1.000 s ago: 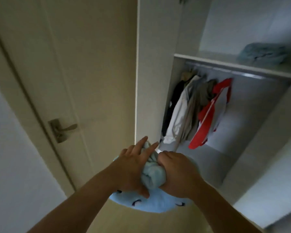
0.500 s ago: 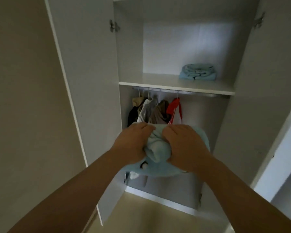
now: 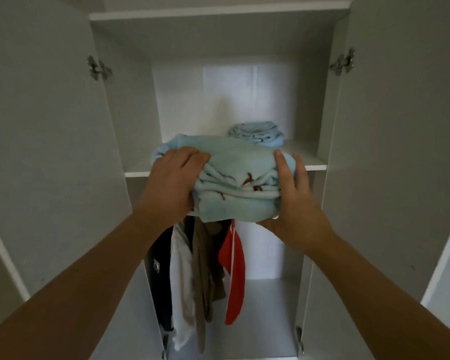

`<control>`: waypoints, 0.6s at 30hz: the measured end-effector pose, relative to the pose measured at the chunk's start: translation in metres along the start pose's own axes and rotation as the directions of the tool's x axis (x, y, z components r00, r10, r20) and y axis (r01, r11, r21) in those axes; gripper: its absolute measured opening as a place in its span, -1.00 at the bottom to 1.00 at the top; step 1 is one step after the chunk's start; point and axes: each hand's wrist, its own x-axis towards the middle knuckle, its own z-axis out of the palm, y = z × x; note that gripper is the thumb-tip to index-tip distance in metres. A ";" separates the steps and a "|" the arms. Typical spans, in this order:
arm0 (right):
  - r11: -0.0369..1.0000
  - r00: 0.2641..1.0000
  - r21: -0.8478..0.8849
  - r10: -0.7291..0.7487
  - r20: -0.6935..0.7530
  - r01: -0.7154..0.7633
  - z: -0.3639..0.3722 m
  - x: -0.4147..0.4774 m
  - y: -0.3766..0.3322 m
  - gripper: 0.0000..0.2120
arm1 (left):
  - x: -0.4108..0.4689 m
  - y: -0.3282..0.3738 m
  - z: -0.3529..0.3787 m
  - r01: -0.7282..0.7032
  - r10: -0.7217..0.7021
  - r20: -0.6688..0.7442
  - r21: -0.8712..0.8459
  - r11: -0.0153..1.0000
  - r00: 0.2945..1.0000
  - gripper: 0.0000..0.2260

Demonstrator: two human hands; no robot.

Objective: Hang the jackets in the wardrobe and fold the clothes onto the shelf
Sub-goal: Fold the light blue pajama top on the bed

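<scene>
A folded light-blue garment [image 3: 234,175] with small dark marks sits at the front edge of the white wardrobe shelf [image 3: 315,166], overhanging it. My left hand [image 3: 173,180] grips its left side, fingers curled over the top. My right hand [image 3: 290,196] holds its right side, fingers up along the fabric and thumb under it. A second folded light-blue garment [image 3: 257,133] lies further back on the shelf, to the right. Below the shelf hang several jackets: black [image 3: 161,276], white [image 3: 182,281], brown [image 3: 205,276] and red [image 3: 234,271].
Both wardrobe doors stand open, the left door [image 3: 50,152] and the right door [image 3: 400,152], with metal hinges at their inner edges. The upper shelf board [image 3: 218,14] spans the top. The wardrobe floor [image 3: 265,318] shows to the right of the jackets.
I have stepped closer to the wardrobe. Both hands have lifted the blue garment from waist height up to the shelf edge, and they have moved apart to its two sides.
</scene>
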 end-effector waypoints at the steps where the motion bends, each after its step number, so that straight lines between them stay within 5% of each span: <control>1: 1.000 1.000 0.021 -0.002 -0.022 0.002 0.005 0.006 0.005 0.21 | 0.006 -0.009 0.011 -0.017 0.017 -0.013 0.009 1.000 1.000 -0.60; 10: 0.995 0.975 -0.079 0.049 -0.217 -0.067 0.057 0.094 0.098 0.10 | 0.084 -0.071 0.139 -0.061 0.065 -0.096 0.046 0.997 0.993 -0.35; 18: 0.975 0.965 -0.207 0.029 -0.260 -0.085 0.088 0.214 0.190 0.03 | 0.192 -0.141 0.244 -0.122 0.132 -0.088 0.103 0.987 0.987 -0.46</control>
